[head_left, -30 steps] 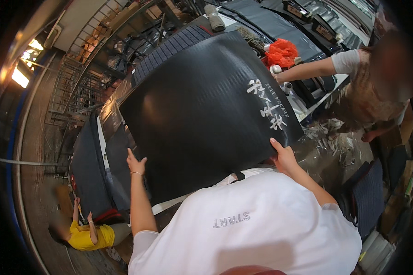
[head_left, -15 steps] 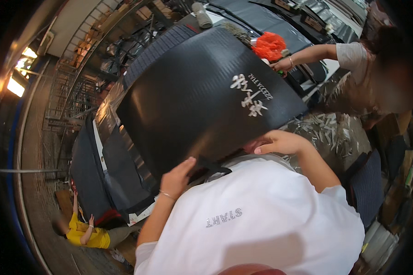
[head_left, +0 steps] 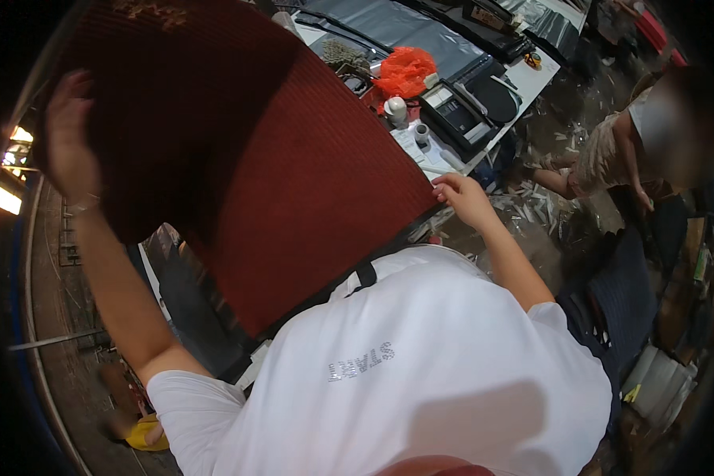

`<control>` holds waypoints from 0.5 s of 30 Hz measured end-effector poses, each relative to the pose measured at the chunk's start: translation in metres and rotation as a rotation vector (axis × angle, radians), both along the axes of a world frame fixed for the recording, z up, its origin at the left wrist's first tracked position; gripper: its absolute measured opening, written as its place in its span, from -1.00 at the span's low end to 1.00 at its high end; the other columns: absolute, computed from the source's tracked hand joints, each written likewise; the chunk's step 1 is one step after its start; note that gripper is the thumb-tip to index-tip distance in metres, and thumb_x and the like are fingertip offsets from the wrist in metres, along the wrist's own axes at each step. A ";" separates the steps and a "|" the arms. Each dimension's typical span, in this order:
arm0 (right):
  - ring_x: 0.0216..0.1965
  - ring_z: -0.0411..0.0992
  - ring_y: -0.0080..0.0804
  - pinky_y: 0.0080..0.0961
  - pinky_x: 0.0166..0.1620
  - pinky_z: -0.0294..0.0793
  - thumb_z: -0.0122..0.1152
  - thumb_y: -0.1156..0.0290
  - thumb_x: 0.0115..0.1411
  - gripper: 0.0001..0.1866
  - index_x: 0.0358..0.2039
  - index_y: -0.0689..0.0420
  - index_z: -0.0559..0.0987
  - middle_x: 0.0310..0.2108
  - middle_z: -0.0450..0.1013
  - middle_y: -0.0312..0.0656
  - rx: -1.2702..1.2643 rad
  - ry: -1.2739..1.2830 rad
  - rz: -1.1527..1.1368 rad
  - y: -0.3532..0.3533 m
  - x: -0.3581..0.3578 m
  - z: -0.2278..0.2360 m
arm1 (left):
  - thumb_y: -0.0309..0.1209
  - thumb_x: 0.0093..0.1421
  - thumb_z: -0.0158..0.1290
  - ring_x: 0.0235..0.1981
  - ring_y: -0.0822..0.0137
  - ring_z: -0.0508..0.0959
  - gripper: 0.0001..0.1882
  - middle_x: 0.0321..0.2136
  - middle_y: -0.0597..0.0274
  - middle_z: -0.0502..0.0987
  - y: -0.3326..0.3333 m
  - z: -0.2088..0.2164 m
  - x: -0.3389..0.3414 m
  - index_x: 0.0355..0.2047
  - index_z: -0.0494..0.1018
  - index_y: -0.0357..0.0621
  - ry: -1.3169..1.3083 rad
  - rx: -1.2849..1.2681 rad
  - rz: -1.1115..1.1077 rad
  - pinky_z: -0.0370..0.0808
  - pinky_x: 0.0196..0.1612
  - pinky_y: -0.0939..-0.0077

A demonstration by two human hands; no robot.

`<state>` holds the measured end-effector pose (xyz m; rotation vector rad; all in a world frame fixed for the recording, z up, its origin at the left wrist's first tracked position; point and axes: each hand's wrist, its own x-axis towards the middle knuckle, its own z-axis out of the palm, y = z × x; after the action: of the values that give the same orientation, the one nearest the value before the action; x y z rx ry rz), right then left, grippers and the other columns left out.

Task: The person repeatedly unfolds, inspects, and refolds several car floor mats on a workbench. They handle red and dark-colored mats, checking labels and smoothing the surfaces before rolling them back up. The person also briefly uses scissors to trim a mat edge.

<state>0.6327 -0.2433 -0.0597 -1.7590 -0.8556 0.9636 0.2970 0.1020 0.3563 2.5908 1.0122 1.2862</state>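
A large dark red ribbed mat (head_left: 309, 198) with a dark edge spreads in front of me, its near edge close to my waist. Its upper left part lies in deep shadow. My left hand (head_left: 73, 139) is raised at the far left against this shaded part, fingers stretched out and somewhat blurred. At the mat's right corner, my right hand (head_left: 462, 197) has its curled fingers on the edge. Below the mat's left side, dark sheets (head_left: 186, 309) partly show.
Beyond the mat, a white table (head_left: 523, 87) holds an orange plastic bag (head_left: 404, 73), a white bottle (head_left: 396, 109) and a black tray-like case (head_left: 456, 115). A co-worker (head_left: 611, 151) is at the right beside scraps on the floor. Another person's yellow shirt (head_left: 147, 432) shows lower left.
The smooth black face with white print is gone from view; a red ribbed face shows instead. My left hand has risen far to the upper left. The co-worker's hand has left the mat's far corner.
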 end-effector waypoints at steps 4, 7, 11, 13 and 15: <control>-0.25 0.61 -0.07 -0.23 -0.12 0.56 0.20 0.42 0.33 -0.80 -0.12 0.16 0.72 -0.30 0.63 -0.02 0.027 -0.534 -0.188 0.019 0.060 -0.045 | -0.46 0.07 0.34 0.15 0.05 0.59 -0.57 0.11 0.16 0.61 -0.088 -0.160 0.028 0.00 0.63 -0.04 0.890 0.145 -0.500 0.49 0.28 0.13; -0.12 0.57 0.00 -0.13 -0.03 0.57 0.18 0.45 0.30 -0.78 -0.13 0.15 0.73 -0.23 0.60 -0.08 -0.052 -0.829 -0.141 0.048 0.101 -0.059 | -0.15 0.06 0.39 0.47 -0.01 0.24 -0.13 0.45 0.04 0.25 -0.125 -0.278 -0.030 0.40 0.36 0.10 1.063 -0.338 -0.554 0.20 0.48 -0.11; 0.05 0.50 -0.06 -0.11 0.04 0.58 0.19 0.46 0.27 -0.75 -0.08 0.14 0.71 -0.07 0.55 -0.14 -0.083 -1.194 0.053 0.072 0.155 -0.076 | 0.10 -0.09 0.45 0.59 -0.14 -0.15 0.28 0.59 -0.06 -0.18 -0.185 -0.335 -0.085 0.57 0.01 0.20 1.089 -0.332 -0.285 -0.19 0.56 -0.23; 0.10 0.48 -0.10 -0.15 0.04 0.59 0.23 0.45 0.24 -0.77 -0.11 0.13 0.70 -0.02 0.54 -0.16 -0.279 -1.279 0.252 0.077 0.173 -0.082 | -0.02 -0.06 0.47 0.58 -0.11 -0.10 0.21 0.58 -0.03 -0.13 -0.204 -0.359 -0.112 0.55 0.07 0.22 0.955 -0.275 -0.144 -0.13 0.56 -0.21; 0.06 0.50 -0.11 -0.13 0.02 0.59 0.25 0.43 0.23 -0.82 -0.18 0.09 0.72 -0.06 0.56 -0.18 -0.429 -1.355 0.392 0.078 0.185 -0.089 | -0.14 -0.03 0.47 0.57 -0.08 -0.04 0.12 0.57 0.01 -0.07 -0.219 -0.365 -0.126 0.53 0.14 0.24 0.892 -0.298 -0.095 -0.05 0.55 -0.18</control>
<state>0.8172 -0.1658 -0.1488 -2.6548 -1.9724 -0.0042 0.1711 -0.1170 -0.0082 2.8989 1.0209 -0.1192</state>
